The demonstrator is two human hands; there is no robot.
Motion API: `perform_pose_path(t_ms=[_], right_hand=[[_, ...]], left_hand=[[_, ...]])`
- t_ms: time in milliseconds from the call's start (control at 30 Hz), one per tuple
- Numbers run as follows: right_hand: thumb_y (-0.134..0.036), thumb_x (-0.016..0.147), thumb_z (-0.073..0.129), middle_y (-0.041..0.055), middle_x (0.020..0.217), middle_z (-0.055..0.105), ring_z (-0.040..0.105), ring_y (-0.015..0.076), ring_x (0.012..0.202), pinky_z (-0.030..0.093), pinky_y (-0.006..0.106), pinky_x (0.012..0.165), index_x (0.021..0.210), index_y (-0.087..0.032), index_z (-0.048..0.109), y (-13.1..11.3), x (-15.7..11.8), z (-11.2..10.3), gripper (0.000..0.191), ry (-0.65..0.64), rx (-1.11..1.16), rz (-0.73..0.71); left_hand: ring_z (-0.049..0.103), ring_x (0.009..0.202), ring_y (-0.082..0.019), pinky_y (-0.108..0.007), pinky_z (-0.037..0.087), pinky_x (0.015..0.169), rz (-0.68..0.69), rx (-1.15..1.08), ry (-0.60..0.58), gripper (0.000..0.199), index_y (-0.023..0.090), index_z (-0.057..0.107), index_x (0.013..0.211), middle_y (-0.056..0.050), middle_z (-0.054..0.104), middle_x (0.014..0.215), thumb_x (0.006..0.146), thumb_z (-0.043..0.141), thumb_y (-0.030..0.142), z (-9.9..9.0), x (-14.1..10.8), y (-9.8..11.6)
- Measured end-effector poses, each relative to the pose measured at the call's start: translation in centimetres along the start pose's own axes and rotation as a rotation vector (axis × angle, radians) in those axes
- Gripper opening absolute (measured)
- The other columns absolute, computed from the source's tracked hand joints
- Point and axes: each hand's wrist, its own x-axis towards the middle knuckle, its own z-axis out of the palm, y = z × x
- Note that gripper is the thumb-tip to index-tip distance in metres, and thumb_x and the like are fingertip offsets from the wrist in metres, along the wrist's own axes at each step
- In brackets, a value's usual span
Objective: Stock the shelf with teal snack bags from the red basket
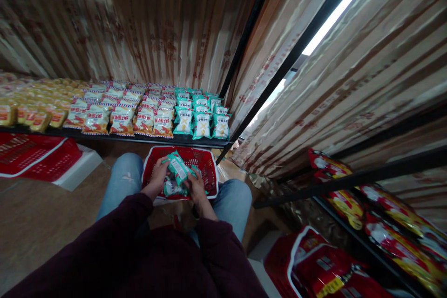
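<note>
Over the red shopping basket (212,167) between my knees, my left hand (159,174) grips the upper left side of a teal snack bag (178,167). My right hand (196,187) has its fingers closed at the lower right of the same bag, partly hidden by it. Another teal bag (172,187) lies below in the basket, and a bit of teal packaging shows behind my right hand. Just beyond the basket, rows of teal and white snack bags (202,123) stand on the black shelf (153,139).
Left along the shelf are white and orange snack bags (96,118) and yellow packs (42,118). A second red basket (31,156) is at the left. Black rack posts (272,84) rise on the right, near red-yellow bags (394,242) and another basket holding red packages (324,265).
</note>
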Motion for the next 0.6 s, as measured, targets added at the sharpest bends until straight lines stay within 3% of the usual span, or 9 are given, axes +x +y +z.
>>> perform_pose_path(t_ms=[200,433,500,600], right_hand=[[-0.028,0.058,0.071,-0.0046,0.065,0.060,0.055,0.0102,0.056,0.045,0.021,0.051,0.095,-0.021,0.061,-0.1,-0.4,0.0,0.039,0.003,-0.024,-0.038],[-0.031,0.062,0.065,-0.0028,0.073,0.063,0.056,0.0125,0.058,0.045,0.025,0.055,0.108,-0.021,0.058,0.1,-0.2,-0.1,0.049,0.029,-0.125,-0.079],[-0.035,0.064,0.062,-0.0006,0.077,0.065,0.059,0.0158,0.066,0.048,0.029,0.061,0.112,-0.020,0.057,0.1,0.0,-0.4,0.050,0.048,-0.277,-0.161],[-0.036,0.066,0.060,0.0066,0.101,0.066,0.059,0.0226,0.097,0.046,0.037,0.085,0.107,-0.020,0.063,-0.2,0.0,-0.8,0.045,0.085,-0.546,-0.441]], left_hand=[[0.056,0.059,-0.009,-0.020,0.044,0.054,-0.036,-0.088,0.001,0.054,0.022,0.053,0.120,0.001,0.061,0.077,0.066,0.059,0.017,0.5,-1.2,0.7],[0.053,0.051,-0.008,-0.020,0.042,0.049,-0.088,-0.104,0.035,0.053,0.021,0.054,0.121,0.002,0.060,0.072,0.068,0.057,0.018,0.7,-1.5,0.9],[0.054,0.053,-0.008,-0.019,0.043,0.051,-0.075,-0.095,0.050,0.050,0.021,0.055,0.119,0.001,0.061,0.074,0.069,0.056,0.018,0.8,-1.6,1.0],[0.056,0.058,-0.009,-0.020,0.045,0.056,-0.029,-0.073,0.076,0.046,0.020,0.056,0.116,0.000,0.063,0.077,0.071,0.055,0.015,0.8,-1.8,1.3]])
